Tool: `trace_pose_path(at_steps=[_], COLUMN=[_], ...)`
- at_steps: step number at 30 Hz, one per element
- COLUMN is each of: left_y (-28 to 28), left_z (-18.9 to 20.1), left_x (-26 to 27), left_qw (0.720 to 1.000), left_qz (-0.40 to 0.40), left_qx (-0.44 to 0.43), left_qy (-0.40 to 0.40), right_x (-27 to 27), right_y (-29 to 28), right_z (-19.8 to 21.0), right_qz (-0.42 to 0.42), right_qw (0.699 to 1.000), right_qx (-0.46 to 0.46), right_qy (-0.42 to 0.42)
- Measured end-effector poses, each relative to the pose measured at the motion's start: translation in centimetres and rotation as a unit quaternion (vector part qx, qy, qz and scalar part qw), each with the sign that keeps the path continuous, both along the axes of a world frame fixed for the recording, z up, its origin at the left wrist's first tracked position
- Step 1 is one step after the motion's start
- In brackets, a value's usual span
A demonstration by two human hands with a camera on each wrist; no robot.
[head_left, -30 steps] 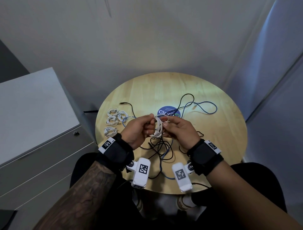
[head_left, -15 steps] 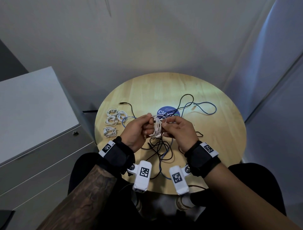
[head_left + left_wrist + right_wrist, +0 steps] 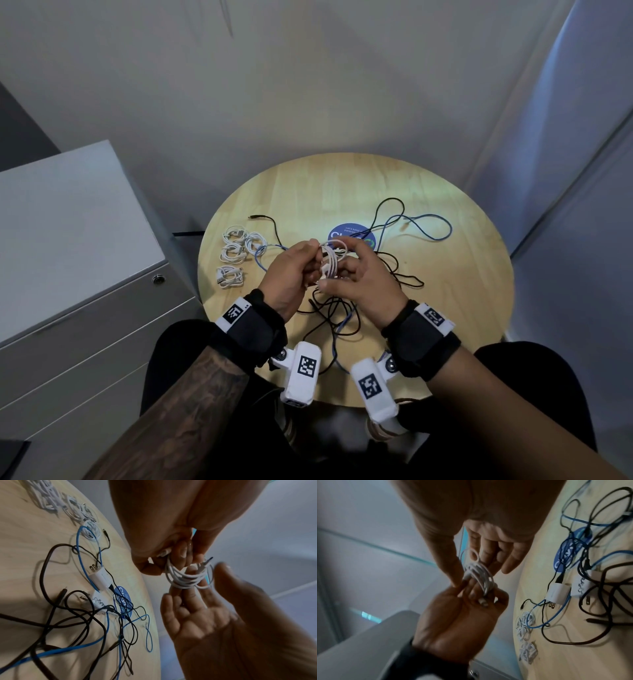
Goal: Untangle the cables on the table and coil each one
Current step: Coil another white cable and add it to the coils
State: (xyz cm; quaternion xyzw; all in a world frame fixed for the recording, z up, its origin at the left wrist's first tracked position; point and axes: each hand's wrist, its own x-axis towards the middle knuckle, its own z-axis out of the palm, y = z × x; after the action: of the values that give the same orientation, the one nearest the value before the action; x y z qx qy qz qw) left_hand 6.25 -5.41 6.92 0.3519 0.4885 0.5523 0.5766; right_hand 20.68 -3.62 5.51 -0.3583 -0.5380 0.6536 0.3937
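While four white coils (image 3: 233, 255) are already sitting done at the counter (image 3: 445, 325) edge, currently pinching a fifth white coil (image 3: 330, 262) between left hand (image 3: 291, 274) and right hand (image 3: 363, 284) fingers, up off the wood. Still leaving the black cables (image 3: 346, 308) and blue cable (image 3: 428, 226) tangled, so maybe halfway.

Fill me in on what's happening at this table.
A person is sorting out cables. Both hands hold a white cable wound into a small coil above the table: the left hand grips one side, the right hand works the other. Four finished white coils lie at the table's left. Black cables and a blue cable are still tangled on the wood.
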Motion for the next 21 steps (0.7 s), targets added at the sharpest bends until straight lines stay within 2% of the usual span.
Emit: trace_pose_path(at_steps=[2,6,11,12,15,21], left_y=[0.0,-0.2,-0.3,-0.3,-0.5,-0.4], left_z=[0.0,0.2,1.1,1.2,0.8,1.1], left_x=[0.5,1.0,0.6,0.4,0.0,-0.4], left_qw=[1.000,0.999,0.999,0.999,0.994,0.984], left_qz=[-0.005,-0.007,-0.021,-0.030,-0.054,-0.056], left_qx=[0.014,0.031,0.029,0.033,0.057,0.071], left_qy=[0.008,0.013,-0.012,-0.005,0.082,0.151], right_x=[-0.6,-0.6,0.2,0.4,0.9,1.4], right_y=[-0.3,0.1,1.0,1.3,2.0,2.1], right_z=[0.1,1.1,1.5,1.7,2.0,2.6], right_qz=[-0.030,-0.076,-0.087,-0.083,-0.049,-0.003], right_qw=[0.999,0.997,0.995,0.996,0.998,0.999], right_qx=[0.029,0.019,0.024,0.006,-0.032,-0.024], right_qy=[-0.014,0.023,-0.034,-0.030,-0.020,-0.027])
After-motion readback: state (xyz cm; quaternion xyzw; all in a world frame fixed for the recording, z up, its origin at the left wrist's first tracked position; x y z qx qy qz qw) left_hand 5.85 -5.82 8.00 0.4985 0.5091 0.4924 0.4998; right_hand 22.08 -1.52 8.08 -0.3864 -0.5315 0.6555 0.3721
